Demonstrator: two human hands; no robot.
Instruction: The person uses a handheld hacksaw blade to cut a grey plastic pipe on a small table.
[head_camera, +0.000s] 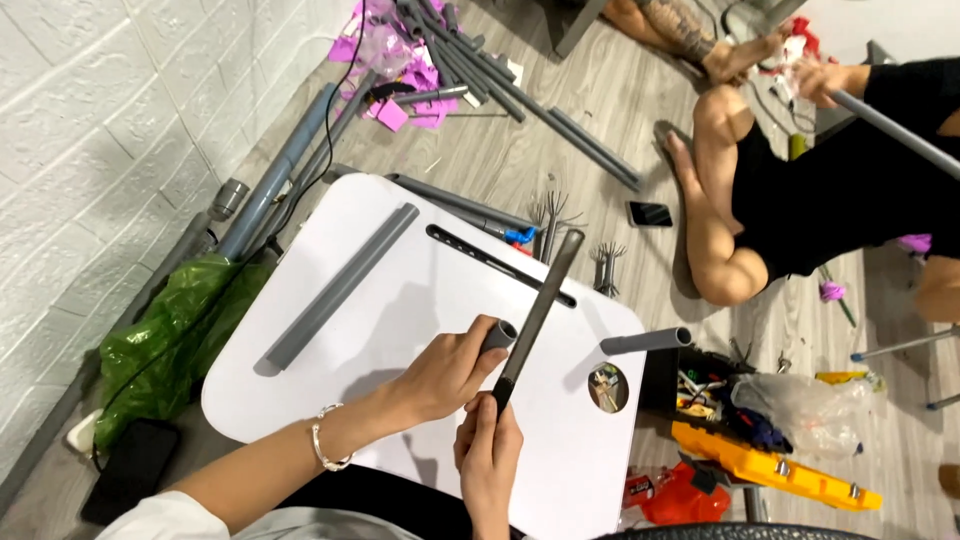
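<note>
Hands meet over the near part of the white table (300, 400): left hand (450, 372) has its grip closed round a short grey pipe piece (499, 335); right hand (490, 445) is wrapped round the near end of a long dark rod (540, 310), whose long axis runs far-right, touching the pipe's right side.

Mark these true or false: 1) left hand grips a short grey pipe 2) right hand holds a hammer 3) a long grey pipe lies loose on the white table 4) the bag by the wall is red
1) True: the left hand grips the short pipe.
2) False: the right hand holds a dark rod.
3) True: the long pipe lies loose on the table.
4) False: the bag is green.
</note>
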